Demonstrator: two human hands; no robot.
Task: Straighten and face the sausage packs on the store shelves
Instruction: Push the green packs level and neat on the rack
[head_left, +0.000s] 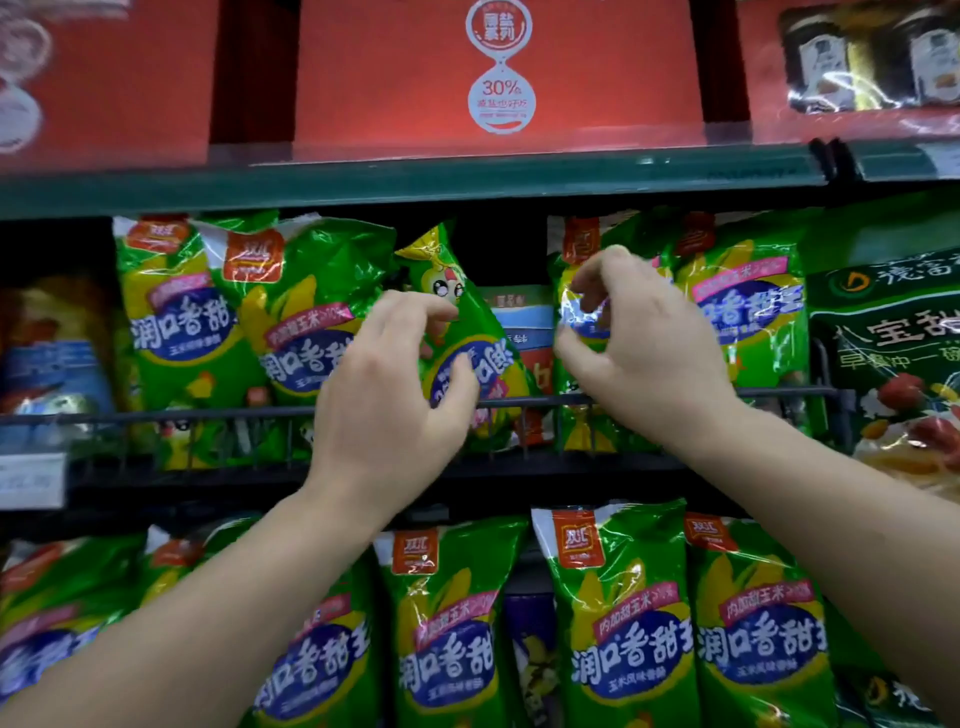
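Note:
Green corn sausage packs stand along the middle shelf behind a wire rail. One pack in the centre is upside down and leans to the left. My left hand grips its left side, thumb across the front and fingers curled over the upper part. To the right stands an upright pack. My right hand pinches the shiny film at its left edge between thumb and curled fingers. More upright packs stand at the left and at the right.
A blue and red pack shows in the gap behind the tilted one. Dark green cereal bags fill the right end. Red boxes sit on the shelf above. A lower shelf holds more green packs. A price tag hangs at left.

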